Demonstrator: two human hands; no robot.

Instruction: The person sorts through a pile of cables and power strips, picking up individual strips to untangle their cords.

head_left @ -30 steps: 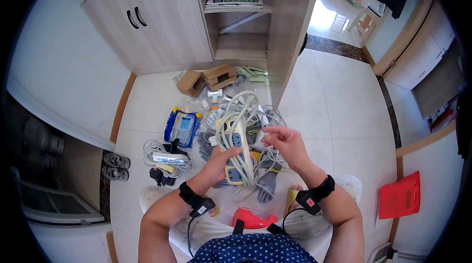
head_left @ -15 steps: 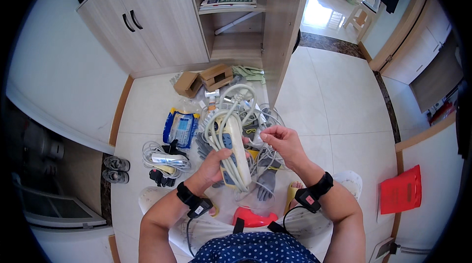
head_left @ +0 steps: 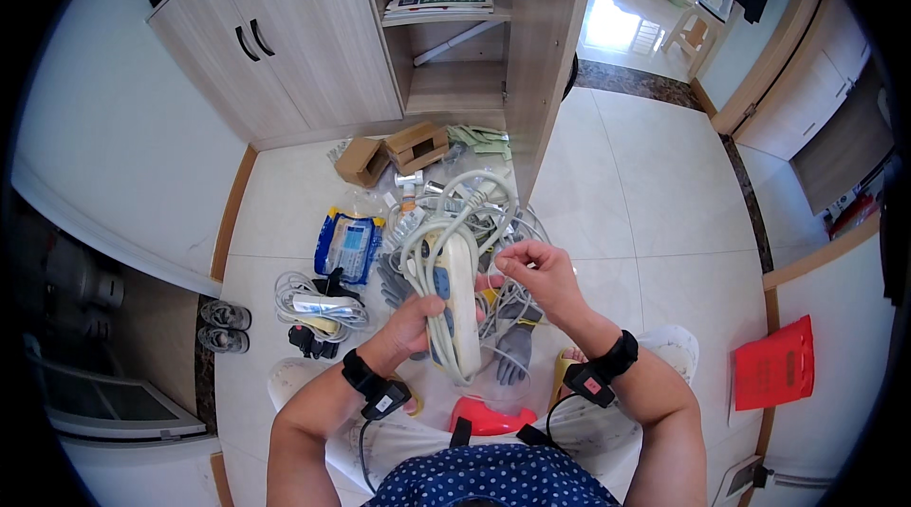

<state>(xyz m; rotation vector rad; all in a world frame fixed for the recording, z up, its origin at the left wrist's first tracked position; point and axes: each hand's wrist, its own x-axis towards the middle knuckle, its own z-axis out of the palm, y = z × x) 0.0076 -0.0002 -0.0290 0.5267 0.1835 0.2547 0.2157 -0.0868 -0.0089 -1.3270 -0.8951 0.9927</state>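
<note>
My left hand (head_left: 414, 325) is closed around a cream power strip (head_left: 460, 291) with blue-grey sockets, held tilted up above the floor. Its thick pale cable (head_left: 493, 183) is wound lengthwise around it in several loops, some standing out past the far end. To the right of the strip, my right hand (head_left: 543, 277) is pinched, thumb against forefinger, on what looks like a thin white cord; its far end is lost among the cables. Beneath the hands lie tangled white cables (head_left: 517, 303) and a grey work glove (head_left: 514, 355). A red plastic object (head_left: 492, 417) lies between my feet.
A blue-and-yellow packet (head_left: 349, 248) and a coiled white cable (head_left: 318, 306) lie at the left. Cardboard pieces (head_left: 418, 147) lie before the cabinet, whose open door (head_left: 546, 61) juts toward me. Grey shoes (head_left: 225, 327) stand far left; a red bag (head_left: 773, 365) is at right.
The power strip has turned in my left hand, so its plain side shows more and the sockets less. The cable loops at its far end shifted right. My right hand moved slightly left, still pinched.
</note>
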